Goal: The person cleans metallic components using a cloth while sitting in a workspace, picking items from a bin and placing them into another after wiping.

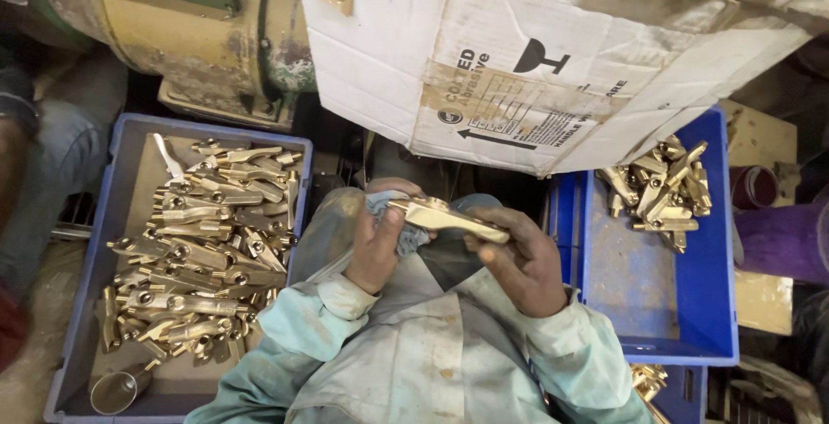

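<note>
Head view: we note a long, smooth brass casting (pixel 449 217) held level between both hands above the lap. Left hand (pixel 377 247) is closed on its left end through a crumpled blue-grey cloth (pixel 393 217); right hand (pixel 522 264) pinches its right end with fingers curled. Left blue crate (pixel 117 161) carries a dense heap of brass castings (pixel 194 251) across its middle, a metal cup (pixel 117 389) at its near edge. Right blue crate (pixel 691 303) has a smaller pile (pixel 661 191) at its far edge. A stained cardboard box (pixel 535 53) overhangs; a grimy machine housing (pixel 190 35) stands far left.
</note>
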